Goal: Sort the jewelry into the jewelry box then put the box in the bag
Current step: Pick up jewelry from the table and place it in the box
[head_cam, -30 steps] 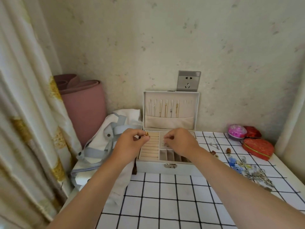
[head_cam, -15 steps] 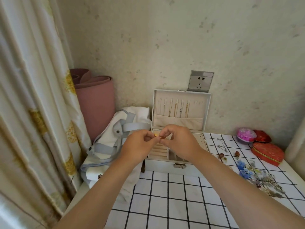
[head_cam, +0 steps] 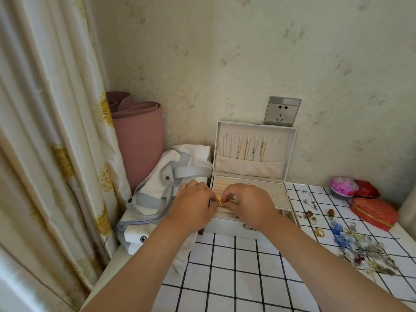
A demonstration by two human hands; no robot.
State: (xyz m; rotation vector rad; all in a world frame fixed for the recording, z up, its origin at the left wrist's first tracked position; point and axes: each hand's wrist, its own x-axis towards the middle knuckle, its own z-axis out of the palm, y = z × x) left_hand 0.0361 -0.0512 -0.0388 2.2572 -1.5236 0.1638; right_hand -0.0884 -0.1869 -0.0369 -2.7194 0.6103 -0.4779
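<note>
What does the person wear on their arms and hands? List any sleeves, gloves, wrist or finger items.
Nothing shows. The left hand and right hand are gloveless. The left forearm and right forearm are bare to the picture's bottom edge, with no sleeve in view. Neither wrist has a watch or bracelet. No ring shows, though the fingertips are hidden.

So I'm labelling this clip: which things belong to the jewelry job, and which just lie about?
Job: gold piece, box, loose jewelry, bag, left hand, right hand.
Lying about: rolled mat, socket, red heart case, pink case, curtain.
</note>
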